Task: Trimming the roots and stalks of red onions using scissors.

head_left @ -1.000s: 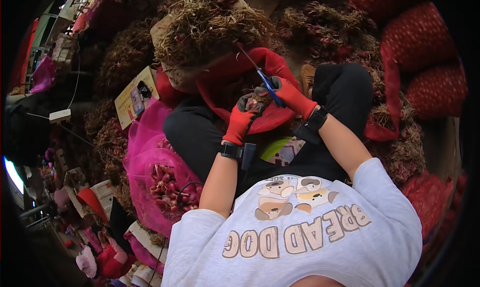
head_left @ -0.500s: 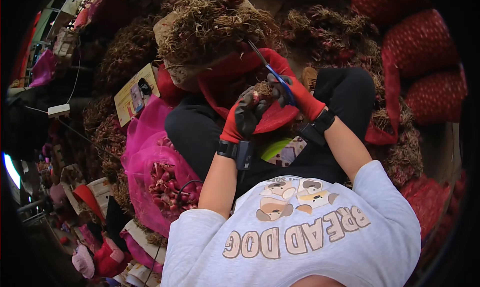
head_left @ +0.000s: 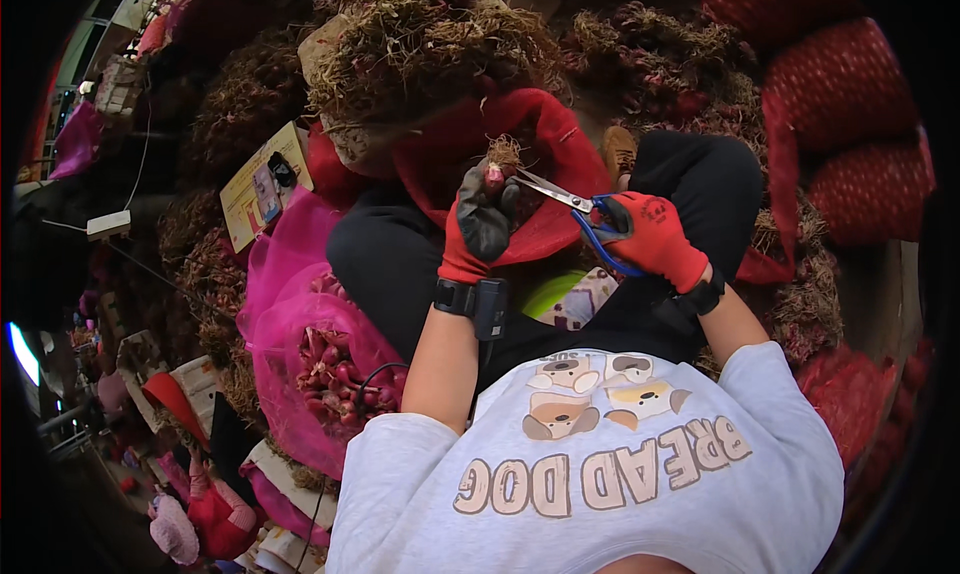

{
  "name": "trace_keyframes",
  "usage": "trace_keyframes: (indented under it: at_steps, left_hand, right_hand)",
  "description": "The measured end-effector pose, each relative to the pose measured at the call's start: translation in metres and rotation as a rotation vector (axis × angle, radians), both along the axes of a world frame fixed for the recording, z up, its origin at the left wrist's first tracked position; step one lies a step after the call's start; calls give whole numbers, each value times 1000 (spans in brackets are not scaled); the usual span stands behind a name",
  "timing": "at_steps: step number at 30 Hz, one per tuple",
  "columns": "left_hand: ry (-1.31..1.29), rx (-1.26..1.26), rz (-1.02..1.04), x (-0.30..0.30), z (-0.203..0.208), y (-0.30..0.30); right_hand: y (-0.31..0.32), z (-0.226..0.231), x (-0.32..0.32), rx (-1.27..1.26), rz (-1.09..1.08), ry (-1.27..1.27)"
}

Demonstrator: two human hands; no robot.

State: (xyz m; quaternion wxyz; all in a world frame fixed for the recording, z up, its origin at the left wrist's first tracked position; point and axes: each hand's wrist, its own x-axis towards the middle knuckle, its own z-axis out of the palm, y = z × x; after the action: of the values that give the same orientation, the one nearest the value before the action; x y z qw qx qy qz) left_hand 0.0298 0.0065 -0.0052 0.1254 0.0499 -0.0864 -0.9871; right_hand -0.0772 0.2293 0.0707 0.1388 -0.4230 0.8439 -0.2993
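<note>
In a red and dark grey glove, my left hand (head_left: 482, 219) is closed around a small shallot (head_left: 494, 175), its dry brown roots (head_left: 505, 154) pointing up and away. My right hand (head_left: 650, 236), gloved alike, grips blue-handled scissors (head_left: 583, 206). Their metal blades point left and reach the shallot just below the roots; whether they touch it I cannot tell. Under both hands a red mesh bag (head_left: 560, 124) lies with its mouth wide between my legs. Beyond it rises a heap of dried shallot bunches (head_left: 420, 54).
Left of my leg is a pink mesh bag (head_left: 290, 374) holding several shallots (head_left: 340, 374). A yellow card (head_left: 245, 209) with a phone lies beyond it. Full red net sacks (head_left: 840, 94) are stacked at right. More shallot bunches (head_left: 660, 64) lie far right. Another person in red (head_left: 220, 514) is at lower left.
The scissors have swung from pointing away to pointing left, with their blades now at the shallot. My right hand has moved right and nearer. My left hand has turned the roots upward.
</note>
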Motion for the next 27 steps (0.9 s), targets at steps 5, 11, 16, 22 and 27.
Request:
trace_keyframes:
  at_steps: [5,11,16,22,27]
  left_hand:
    - [-85,-63,-27,4,-13,-3]
    - [-329,-658,2,1,2,6]
    - [-451,-1257,24,2,18,8]
    - [-403,-638,11,2,14,15]
    - [-460,-741,-34,2,10,12]
  right_hand:
    - [-5,-1,2,67,-26,19]
    - [-2,-7,-1,104,10,125]
    - [-1,-7,-2,148,2,26]
    - [1,-19,12,171,-10,323]
    - [-4,-4,8,209,54,340]
